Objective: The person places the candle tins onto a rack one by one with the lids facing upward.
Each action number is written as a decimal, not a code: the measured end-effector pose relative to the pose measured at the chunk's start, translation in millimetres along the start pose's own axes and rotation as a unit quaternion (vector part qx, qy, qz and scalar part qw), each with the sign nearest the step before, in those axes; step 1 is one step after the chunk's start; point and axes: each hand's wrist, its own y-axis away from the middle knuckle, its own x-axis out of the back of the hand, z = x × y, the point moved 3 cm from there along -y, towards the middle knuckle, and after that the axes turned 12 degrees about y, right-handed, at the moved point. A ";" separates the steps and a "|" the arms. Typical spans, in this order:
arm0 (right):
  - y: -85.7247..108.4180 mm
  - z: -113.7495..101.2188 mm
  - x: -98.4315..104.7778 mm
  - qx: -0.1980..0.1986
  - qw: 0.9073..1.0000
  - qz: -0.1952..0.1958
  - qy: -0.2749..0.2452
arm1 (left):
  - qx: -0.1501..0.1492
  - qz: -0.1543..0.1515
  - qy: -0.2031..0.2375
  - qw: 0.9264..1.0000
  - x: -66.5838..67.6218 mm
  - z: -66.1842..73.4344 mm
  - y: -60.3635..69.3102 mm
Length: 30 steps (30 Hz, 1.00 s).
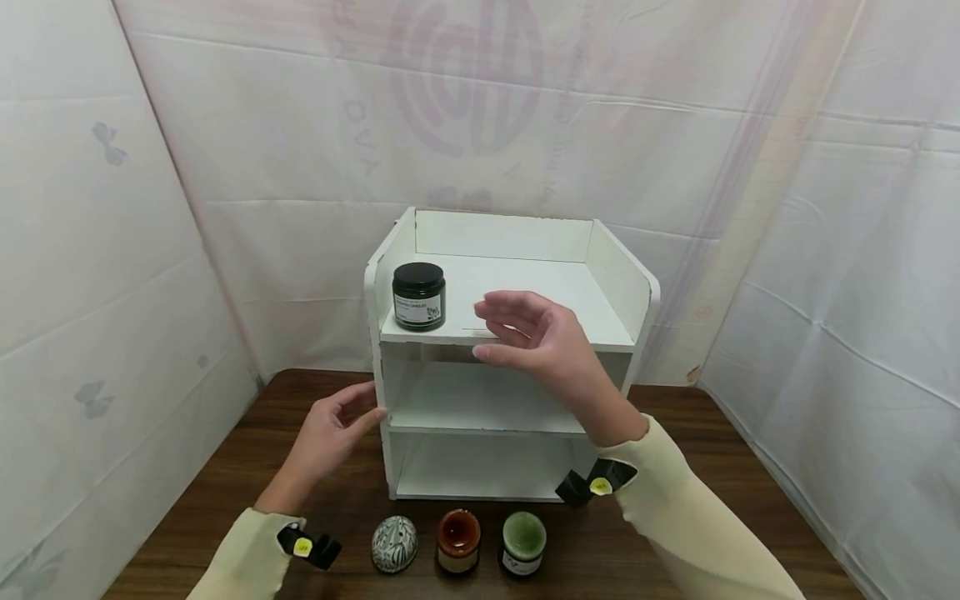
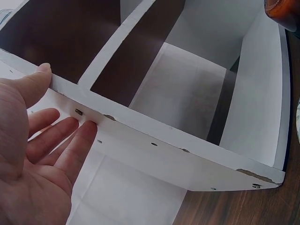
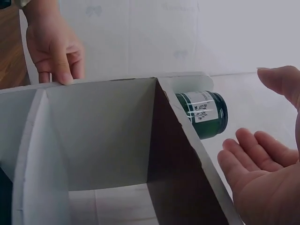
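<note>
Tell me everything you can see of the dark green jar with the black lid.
The dark green, round, glass-looking jar stands upright, its flat black lid on, so its contents are hidden. Its white label carries dark print and a leafy sprig drawing. It sits at the front left of the white-painted shelf unit's top board, the only thing plainly touching it; whether it meets the side panel is unclear.

My left hand [image 1: 327,435] touches the side of the white shelf unit [image 1: 487,396], chipped along its edges, standing upright with two tiers below its walled top. Near my right hand [image 1: 542,340], the dark green jar [image 1: 418,300], black-lidded and labelled, stands upright at the top's front left.
</note>
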 end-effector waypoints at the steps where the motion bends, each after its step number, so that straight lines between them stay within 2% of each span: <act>1: 2.5 0.9 -0.4 0.005 1.000 0.000 -0.002 | 0.000 -0.001 -0.001 1.000 -0.2 -0.1 -0.3; 9: 22.1 10.8 -3.2 0.032 0.999 -0.017 -0.037 | -0.001 -0.005 -0.002 1.000 -1.2 -0.2 0.6; 16: 40.3 20.5 -4.1 0.060 0.998 -0.007 -0.019 | -0.003 -0.005 -0.001 1.000 -1.0 1.2 2.3; 24: 62.0 42.2 -2.4 0.066 0.997 0.016 -0.023 | 0.006 0.006 0.015 1.000 -2.8 2.7 4.4; 30: 79.1 60.2 -1.0 0.075 0.995 0.040 -0.042 | 0.036 0.013 0.047 0.998 -3.8 5.8 3.3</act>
